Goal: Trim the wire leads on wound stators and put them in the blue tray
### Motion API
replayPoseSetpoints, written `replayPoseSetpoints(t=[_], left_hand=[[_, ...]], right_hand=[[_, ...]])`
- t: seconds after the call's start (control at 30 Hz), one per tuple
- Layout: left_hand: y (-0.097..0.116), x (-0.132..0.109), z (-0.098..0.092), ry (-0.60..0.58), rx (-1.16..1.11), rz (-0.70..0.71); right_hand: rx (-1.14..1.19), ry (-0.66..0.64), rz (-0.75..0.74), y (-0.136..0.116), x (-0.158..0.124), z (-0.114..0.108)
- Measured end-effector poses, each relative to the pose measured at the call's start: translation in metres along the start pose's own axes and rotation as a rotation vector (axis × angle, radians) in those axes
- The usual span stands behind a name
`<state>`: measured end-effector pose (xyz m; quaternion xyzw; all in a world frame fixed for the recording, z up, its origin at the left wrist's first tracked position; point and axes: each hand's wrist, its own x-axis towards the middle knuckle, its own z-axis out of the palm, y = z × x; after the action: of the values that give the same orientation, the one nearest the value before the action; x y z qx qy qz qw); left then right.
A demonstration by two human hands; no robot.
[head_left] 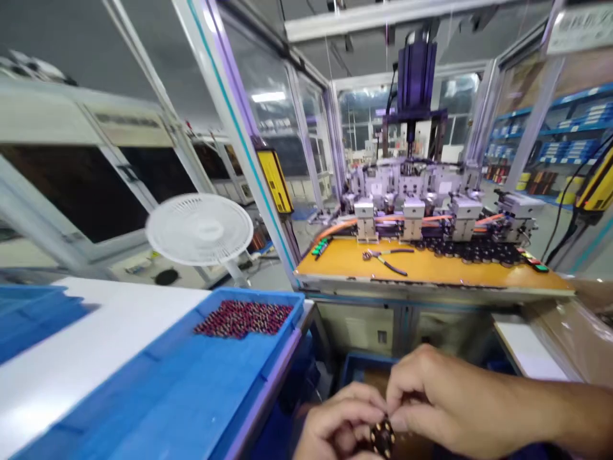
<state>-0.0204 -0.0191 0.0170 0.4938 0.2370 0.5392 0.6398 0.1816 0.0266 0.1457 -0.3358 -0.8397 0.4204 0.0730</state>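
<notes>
Low in the picture my two hands meet over a small dark round part (382, 438) with pale studs round its rim. My left hand (338, 425) cups it from below with curled fingers. My right hand (433, 399) reaches in from the right and pinches its upper edge. To the left lies a blue tray (191, 390) with a patch of several small dark red parts (244, 317) at its far end.
An orange-topped machine bench (431, 265) stands ahead with pliers (385, 255), rows of dark round parts (472, 250) and grey fixtures under a press (416, 83). A white fan (200, 229) stands at left. A brown box (575, 332) is at right.
</notes>
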Motion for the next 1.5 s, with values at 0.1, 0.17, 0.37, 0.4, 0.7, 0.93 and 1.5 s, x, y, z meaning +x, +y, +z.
replayPoseSetpoints(t=[0.1,0.17,0.37,0.4,0.7,0.93,1.5], left_hand=[[0.016,-0.002,0.009,0.004,0.049,0.003],[0.019,0.001,0.006,0.025,0.076,0.008],[0.016,0.001,0.003,0.06,0.09,0.021],[0.016,0.0,0.003,0.054,0.095,0.03],[0.01,0.0,0.01,0.058,0.157,0.07],[0.007,0.004,0.015,-0.005,0.167,0.104],[-0.007,0.004,0.014,-0.084,-0.017,-0.08]], right_hand=[[0.054,0.039,-0.111,0.005,0.002,0.004],[0.082,0.072,-0.186,0.012,0.007,0.006],[0.154,0.091,-0.302,0.027,0.011,0.012],[0.151,0.101,-0.311,0.029,0.01,0.012],[0.229,0.201,-0.382,0.04,-0.005,0.023],[0.271,0.184,-0.299,0.043,-0.015,0.029],[-0.505,0.459,-0.714,0.049,-0.039,0.011]])
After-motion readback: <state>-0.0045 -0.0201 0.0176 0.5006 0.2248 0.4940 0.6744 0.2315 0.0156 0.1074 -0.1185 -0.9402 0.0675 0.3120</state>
